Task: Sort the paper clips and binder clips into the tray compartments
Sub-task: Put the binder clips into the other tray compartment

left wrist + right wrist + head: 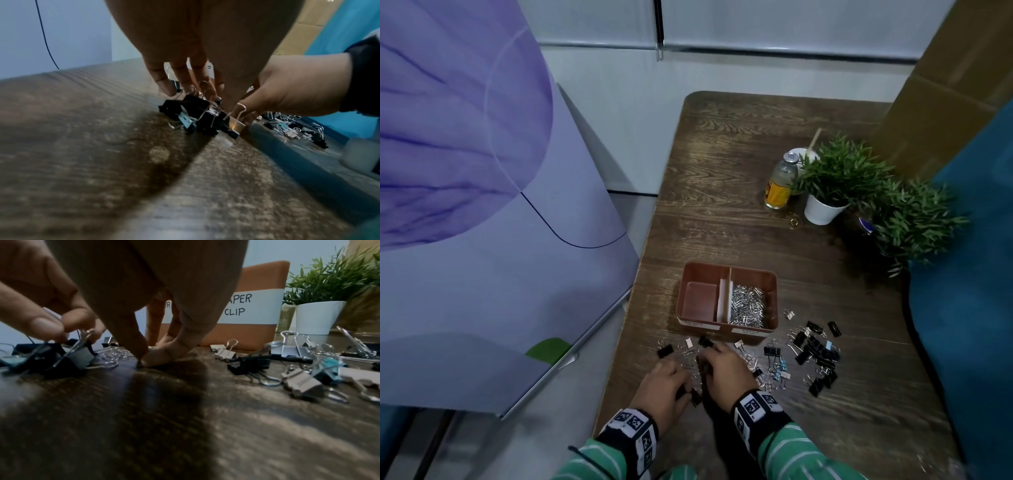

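Note:
A brown tray [753, 274] stands on the wooden table, its left compartment [698, 301] bare and its right one filled with silver paper clips [747, 305]; a label [246, 305] reads PAPER CLIP. Binder clips, mostly black [815, 353], lie scattered in front of it. Both hands work side by side in the left pile. My left hand [185, 91] reaches into a cluster of black binder clips [193, 113] and pinches a wire handle [86, 334]. My right hand [144, 361] pinches something small and metallic against the table, apparently a paper clip.
Two potted plants [839, 178], a small bottle [780, 185] and a cup stand at the table's far right. A cardboard box and a teal cushion [962, 308] border the right side. A purple-patterned panel [482, 205] rises to the left, past the table edge.

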